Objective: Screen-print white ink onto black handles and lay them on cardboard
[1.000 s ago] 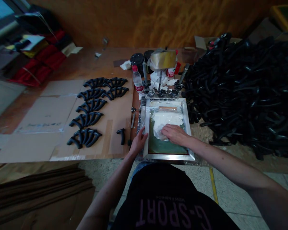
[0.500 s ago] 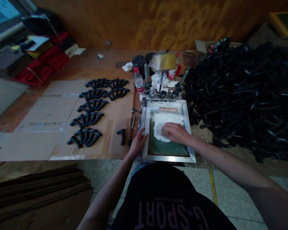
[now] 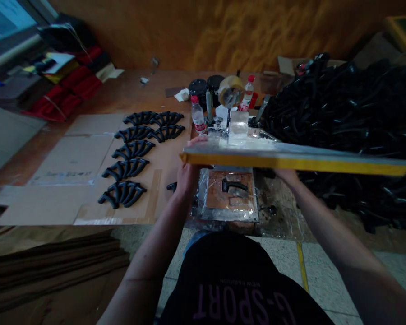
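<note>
Slanting above a brown, metal-bordered base plate, a frame with a silver metal side and a yellow edge is supported by the hands. Its left end is clasped between the fingers and thumb of the left hand. The right hand is placed beneath the frame's yellow edge, farther right; its fingers are hidden, and their grip cannot be told. On the base plate, a curved black piece with a short crosswise end is laid flat. Left of the plate, similar black pieces are arranged in fanned groups on flattened brown cardboard covering part of the wooden tabletop. To its right, a large tangled heap of black pieces is piled. Beyond the plate, a yellowish tape roll is flanked by two clear bottles with red caps.
</note>
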Motion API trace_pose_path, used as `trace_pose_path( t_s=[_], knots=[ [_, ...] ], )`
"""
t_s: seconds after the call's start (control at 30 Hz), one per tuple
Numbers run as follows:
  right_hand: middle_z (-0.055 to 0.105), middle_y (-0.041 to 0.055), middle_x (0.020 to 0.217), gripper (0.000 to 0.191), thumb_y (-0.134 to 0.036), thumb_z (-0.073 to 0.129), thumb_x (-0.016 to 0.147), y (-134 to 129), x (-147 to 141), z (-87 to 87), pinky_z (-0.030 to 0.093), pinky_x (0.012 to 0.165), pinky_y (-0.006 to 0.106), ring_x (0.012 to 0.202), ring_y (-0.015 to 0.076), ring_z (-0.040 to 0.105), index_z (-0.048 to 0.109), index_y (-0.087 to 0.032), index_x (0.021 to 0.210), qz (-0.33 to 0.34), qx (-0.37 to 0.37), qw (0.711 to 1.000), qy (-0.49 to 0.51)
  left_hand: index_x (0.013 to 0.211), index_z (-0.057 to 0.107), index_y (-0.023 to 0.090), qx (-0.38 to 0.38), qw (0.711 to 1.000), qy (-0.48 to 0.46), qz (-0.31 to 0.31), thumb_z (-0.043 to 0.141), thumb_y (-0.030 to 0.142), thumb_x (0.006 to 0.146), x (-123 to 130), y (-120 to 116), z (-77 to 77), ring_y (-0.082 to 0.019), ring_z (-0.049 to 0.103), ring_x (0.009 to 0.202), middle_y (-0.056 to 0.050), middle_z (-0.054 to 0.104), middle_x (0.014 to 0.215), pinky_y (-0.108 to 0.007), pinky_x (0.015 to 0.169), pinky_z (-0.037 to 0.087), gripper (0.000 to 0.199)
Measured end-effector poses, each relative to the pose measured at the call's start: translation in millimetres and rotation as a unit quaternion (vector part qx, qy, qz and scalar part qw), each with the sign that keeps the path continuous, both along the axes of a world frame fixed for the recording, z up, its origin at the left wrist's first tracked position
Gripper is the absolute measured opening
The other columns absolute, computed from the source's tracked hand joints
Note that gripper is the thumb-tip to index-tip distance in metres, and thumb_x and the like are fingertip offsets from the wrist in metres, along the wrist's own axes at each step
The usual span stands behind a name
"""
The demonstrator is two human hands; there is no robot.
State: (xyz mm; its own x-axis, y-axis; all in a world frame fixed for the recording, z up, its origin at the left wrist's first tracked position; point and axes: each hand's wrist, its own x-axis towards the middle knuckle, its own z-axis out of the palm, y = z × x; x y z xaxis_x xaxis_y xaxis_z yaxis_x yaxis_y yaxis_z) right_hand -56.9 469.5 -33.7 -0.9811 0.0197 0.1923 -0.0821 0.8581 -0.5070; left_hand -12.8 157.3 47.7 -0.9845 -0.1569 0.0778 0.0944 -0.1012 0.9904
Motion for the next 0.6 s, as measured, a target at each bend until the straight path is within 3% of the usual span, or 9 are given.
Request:
trace_pose_path(
  t_s=[0.1, 0.17, 0.23, 0.33, 0.4, 0.47, 0.53, 0.6],
  knots=[
    [0.069, 0.0065, 0.084, 0.024, -0.039, 0.070, 0.080, -40, 33, -37.5, 0.052, 0.077, 0.030, 0.082, 0.0188, 0.064, 0.068, -0.014, 0.079, 0.126, 0.079, 0.988, -0.046, 0.120, 0.054, 0.018, 0.007, 1.000, -0.019, 0.014, 0.033, 0.062, 0.091, 0, 8, -5.4, -0.017, 0.066, 0.083, -0.006, 0.069, 0.091, -0.026, 0.064, 0.054, 0.056],
    [0.068, 0.0121, 0.096, 0.019, -0.033, 0.068, 0.083, -66, 49, -47.8, 0.049, 0.084, 0.035, 0.094, 0.0246, 0.063, 0.066, -0.014, 0.085, 0.164, 0.142, 0.972, -0.084, 0.121, 0.053, 0.016, 0.030, 0.996, -0.078, -0.006, 0.035, 0.063, 0.090, 18, 16, -23.6, -0.018, 0.067, 0.082, -0.009, 0.070, 0.094, -0.026, 0.062, 0.054, 0.059],
    [0.067, 0.0157, 0.099, 0.016, -0.028, 0.060, 0.089, -87, 63, -46.2, 0.047, 0.083, 0.036, 0.094, 0.0258, 0.062, 0.063, -0.013, 0.093, 0.149, 0.159, 0.968, -0.127, 0.120, 0.054, 0.016, 0.054, 0.975, -0.200, -0.080, 0.042, 0.066, 0.086, 45, 30, -50.7, -0.021, 0.068, 0.081, -0.013, 0.070, 0.097, -0.027, 0.058, 0.054, 0.062],
    [0.066, 0.0154, 0.098, 0.016, -0.028, 0.052, 0.093, -114, 84, -34.5, 0.046, 0.081, 0.035, 0.093, 0.0252, 0.061, 0.060, -0.014, 0.097, 0.143, 0.121, 0.974, -0.125, 0.115, 0.056, 0.018, 0.097, 0.912, -0.355, -0.181, 0.046, 0.068, 0.083, 82, 49, -91.3, -0.024, 0.068, 0.090, -0.015, 0.068, 0.108, -0.031, 0.059, 0.056, 0.061],
    [0.066, 0.0111, 0.095, 0.016, -0.028, 0.049, 0.095, -124, 90, -29.7, 0.046, 0.085, 0.034, 0.095, 0.0226, 0.060, 0.060, -0.017, 0.092, 0.233, 0.074, 0.965, -0.091, 0.109, 0.055, 0.019, 0.122, 0.909, -0.370, -0.150, 0.045, 0.068, 0.083, 93, 50, -109.1, -0.023, 0.067, 0.094, -0.013, 0.067, 0.109, -0.032, 0.064, 0.057, 0.056],
    [0.067, 0.0078, 0.096, 0.019, -0.024, 0.044, 0.096, -116, 82, -29.7, 0.046, 0.089, 0.033, 0.097, 0.0200, 0.059, 0.062, -0.020, 0.090, 0.310, 0.026, 0.948, -0.066, 0.103, 0.053, 0.019, 0.099, 0.927, -0.352, -0.081, 0.047, 0.067, 0.082, 91, 33, -119.5, -0.021, 0.069, 0.084, -0.009, 0.068, 0.099, -0.032, 0.064, 0.056, 0.053],
    [0.068, 0.0073, 0.101, 0.025, -0.021, 0.040, 0.096, -84, 59, -32.2, 0.046, 0.093, 0.037, 0.101, 0.0205, 0.060, 0.064, -0.022, 0.095, 0.255, 0.000, 0.965, -0.053, 0.102, 0.052, 0.019, -0.002, 0.944, -0.330, -0.014, 0.049, 0.066, 0.081, 81, -1, -126.4, -0.018, 0.067, 0.068, -0.006, 0.068, 0.085, -0.030, 0.058, 0.053, 0.052],
    [0.069, 0.0097, 0.099, 0.030, -0.022, 0.037, 0.094, -39, 29, -34.9, 0.048, 0.092, 0.046, 0.098, 0.0249, 0.062, 0.066, -0.022, 0.100, 0.080, 0.002, 0.995, -0.053, 0.102, 0.053, 0.018, -0.166, 0.941, -0.296, 0.019, 0.044, 0.065, 0.084, 70, -43, -132.2, -0.018, 0.064, 0.058, -0.004, 0.066, 0.074, -0.028, 0.053, 0.049, 0.051]
  ],
)
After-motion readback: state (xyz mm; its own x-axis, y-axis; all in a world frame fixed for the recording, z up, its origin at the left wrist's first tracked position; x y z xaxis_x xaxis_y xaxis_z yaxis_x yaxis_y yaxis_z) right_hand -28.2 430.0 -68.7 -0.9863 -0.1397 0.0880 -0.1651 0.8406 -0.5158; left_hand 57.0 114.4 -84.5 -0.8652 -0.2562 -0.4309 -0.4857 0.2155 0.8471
